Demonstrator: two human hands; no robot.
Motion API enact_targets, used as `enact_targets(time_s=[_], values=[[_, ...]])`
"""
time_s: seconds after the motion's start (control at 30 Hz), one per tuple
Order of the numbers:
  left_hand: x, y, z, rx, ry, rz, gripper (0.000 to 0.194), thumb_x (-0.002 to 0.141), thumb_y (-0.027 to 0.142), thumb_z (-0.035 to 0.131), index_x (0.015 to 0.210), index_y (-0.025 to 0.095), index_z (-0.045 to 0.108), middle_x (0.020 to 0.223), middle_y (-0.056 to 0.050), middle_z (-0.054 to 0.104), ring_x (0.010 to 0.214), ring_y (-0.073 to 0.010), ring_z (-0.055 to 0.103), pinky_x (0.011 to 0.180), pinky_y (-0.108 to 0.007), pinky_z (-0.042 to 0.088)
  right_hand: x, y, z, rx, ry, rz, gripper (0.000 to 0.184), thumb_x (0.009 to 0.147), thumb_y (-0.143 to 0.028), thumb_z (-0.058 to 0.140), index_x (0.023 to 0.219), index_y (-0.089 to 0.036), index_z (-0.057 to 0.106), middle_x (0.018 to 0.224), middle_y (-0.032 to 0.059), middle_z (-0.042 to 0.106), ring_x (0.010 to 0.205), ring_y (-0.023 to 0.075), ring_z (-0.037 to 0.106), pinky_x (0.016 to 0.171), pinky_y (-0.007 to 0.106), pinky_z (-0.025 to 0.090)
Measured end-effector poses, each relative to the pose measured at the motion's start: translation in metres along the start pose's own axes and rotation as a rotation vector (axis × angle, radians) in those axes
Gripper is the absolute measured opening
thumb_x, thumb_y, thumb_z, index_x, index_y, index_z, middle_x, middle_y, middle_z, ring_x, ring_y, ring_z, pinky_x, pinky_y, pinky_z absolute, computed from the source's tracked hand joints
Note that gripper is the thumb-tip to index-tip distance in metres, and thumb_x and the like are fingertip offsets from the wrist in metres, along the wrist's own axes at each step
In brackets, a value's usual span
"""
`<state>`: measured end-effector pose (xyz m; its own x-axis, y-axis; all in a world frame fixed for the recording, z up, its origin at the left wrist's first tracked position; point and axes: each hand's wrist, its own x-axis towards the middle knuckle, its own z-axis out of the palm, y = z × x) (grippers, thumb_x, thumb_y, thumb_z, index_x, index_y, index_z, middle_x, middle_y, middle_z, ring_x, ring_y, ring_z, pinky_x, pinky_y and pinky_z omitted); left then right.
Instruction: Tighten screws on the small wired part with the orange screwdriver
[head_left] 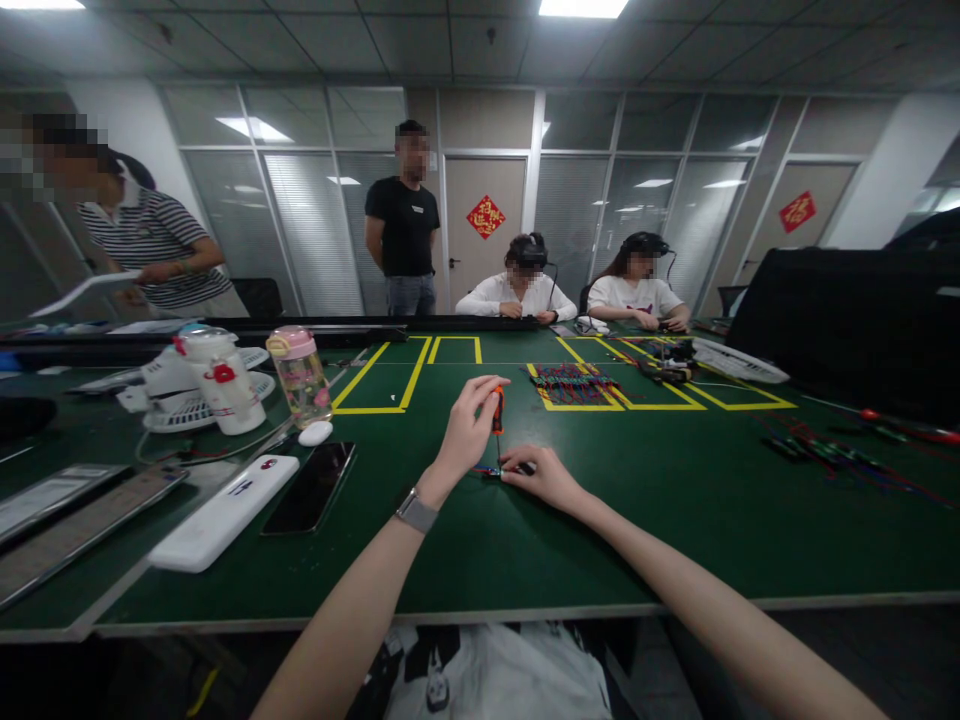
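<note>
A green tabletop (420,580) spreads under both hands, with a heap of wired parts (576,385) on it, ahead of the right hand and well apart from it. A black smartphone (309,488) lies to the left of the left hand. The right hand (544,478) rests low, thumb and fingertips drawn nearly together; I cannot tell whether they pinch anything. The left hand (474,415) is raised, its fingers bent closely around an orange-and-black screwdriver (498,415). The shaft points down below that hand, its tip seeming to meet a small wired component (491,472) just beside the right fingertips. The step in hand looks like screwdriver work on this component; the next move probably calls for an upright shaft, even pressure and a steadying right hand
</note>
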<state>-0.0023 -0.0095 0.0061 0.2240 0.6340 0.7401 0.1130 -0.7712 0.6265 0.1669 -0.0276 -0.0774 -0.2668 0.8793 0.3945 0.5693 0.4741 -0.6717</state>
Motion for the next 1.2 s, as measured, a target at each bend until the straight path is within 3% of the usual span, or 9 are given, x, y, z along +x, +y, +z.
enact_targets(time_s=[0.07, 0.17, 0.33, 0.47, 0.6, 0.7, 0.87, 1.03, 1.2], values=[[0.0003, -0.0019, 0.0007, -0.084, -0.074, -0.04, 0.03, 0.094, 0.025, 0.041, 0.117, 0.021, 0.061, 0.12, -0.008, 0.061, 0.115, -0.0182, 0.056, 0.1, -0.034, 0.045, -0.0001, -0.0008, -0.0004, 0.002, 0.0, 0.002, 0.009, 0.074, -0.025, 0.071, 0.08, -0.019, 0.075, 0.1, 0.0091, 0.073, 0.096, 0.0227, 0.066, 0.086, 0.035, 0.051], [0.0007, -0.0058, 0.0025, -0.229, -0.141, -0.149, 0.034, 0.095, 0.027, 0.041, 0.124, 0.02, 0.055, 0.115, -0.009, 0.063, 0.101, -0.018, 0.064, 0.085, -0.032, 0.054, -0.0003, -0.0018, -0.0008, 0.0, -0.005, 0.002, 0.01, 0.074, -0.025, 0.071, 0.08, -0.019, 0.076, 0.1, 0.009, 0.073, 0.096, 0.0229, 0.066, 0.084, 0.035, 0.051], [0.0006, -0.0084, 0.0031, -0.214, -0.065, -0.148, 0.027, 0.087, 0.026, 0.055, 0.112, 0.019, 0.062, 0.097, -0.005, 0.061, 0.078, -0.0127, 0.064, 0.07, -0.025, 0.054, -0.0003, -0.002, -0.0014, 0.0, -0.013, -0.001, 0.01, 0.075, -0.026, 0.07, 0.08, -0.02, 0.076, 0.1, 0.009, 0.073, 0.096, 0.0229, 0.066, 0.084, 0.035, 0.051], [-0.0015, -0.0063, 0.0015, -0.067, -0.011, -0.076, 0.024, 0.084, 0.03, 0.061, 0.106, 0.021, 0.066, 0.094, -0.003, 0.056, 0.079, -0.0121, 0.059, 0.067, -0.021, 0.052, 0.0, -0.0011, -0.001, 0.004, -0.016, 0.0, 0.01, 0.074, -0.026, 0.071, 0.08, -0.02, 0.076, 0.1, 0.0088, 0.073, 0.097, 0.0231, 0.066, 0.085, 0.035, 0.051], [-0.0024, -0.0057, 0.0021, -0.057, -0.041, -0.084, 0.031, 0.093, 0.03, 0.046, 0.119, 0.023, 0.061, 0.111, -0.007, 0.059, 0.095, -0.015, 0.06, 0.075, -0.023, 0.052, 0.0, 0.0003, -0.0002, 0.013, -0.005, -0.006, 0.011, 0.074, -0.026, 0.071, 0.081, -0.019, 0.076, 0.1, 0.0089, 0.073, 0.097, 0.023, 0.067, 0.086, 0.034, 0.051], [-0.0008, -0.0076, 0.0032, -0.141, -0.06, -0.109, 0.033, 0.093, 0.026, 0.044, 0.122, 0.02, 0.059, 0.122, -0.008, 0.059, 0.107, -0.0178, 0.059, 0.087, -0.029, 0.05, -0.0001, 0.0008, -0.0004, 0.018, -0.006, -0.01, 0.011, 0.074, -0.026, 0.071, 0.081, -0.018, 0.076, 0.1, 0.0093, 0.073, 0.096, 0.0229, 0.067, 0.086, 0.034, 0.051], [0.0001, -0.0068, 0.0031, -0.258, -0.094, -0.145, 0.033, 0.089, 0.025, 0.051, 0.12, 0.018, 0.059, 0.11, -0.01, 0.066, 0.097, -0.0183, 0.065, 0.086, -0.032, 0.052, -0.0001, 0.0013, -0.0008, 0.013, -0.008, -0.014, 0.011, 0.074, -0.026, 0.071, 0.081, -0.019, 0.076, 0.1, 0.0088, 0.073, 0.097, 0.0233, 0.067, 0.088, 0.036, 0.05], [-0.0029, -0.0013, 0.001, -0.015, -0.01, -0.042, 0.022, 0.085, 0.028, 0.06, 0.105, 0.021, 0.066, 0.097, -0.005, 0.059, 0.085, -0.0146, 0.061, 0.075, -0.025, 0.052, 0.0002, 0.0015, -0.0001, 0.012, -0.012, -0.004, 0.011, 0.074, -0.027, 0.071, 0.081, -0.019, 0.076, 0.1, 0.009, 0.073, 0.096, 0.023, 0.067, 0.087, 0.035, 0.051], [-0.003, 0.0008, -0.0006, 0.1, 0.011, 0.024, 0.029, 0.095, 0.027, 0.043, 0.115, 0.022, 0.063, 0.108, -0.007, 0.058, 0.103, -0.0166, 0.057, 0.092, -0.03, 0.046, 0.0004, 0.0002, -0.0005, 0.012, -0.011, -0.005, 0.012, 0.074, -0.027, 0.071, 0.081, -0.019, 0.076, 0.1, 0.0086, 0.073, 0.096, 0.0231, 0.067, 0.087, 0.036, 0.051]])
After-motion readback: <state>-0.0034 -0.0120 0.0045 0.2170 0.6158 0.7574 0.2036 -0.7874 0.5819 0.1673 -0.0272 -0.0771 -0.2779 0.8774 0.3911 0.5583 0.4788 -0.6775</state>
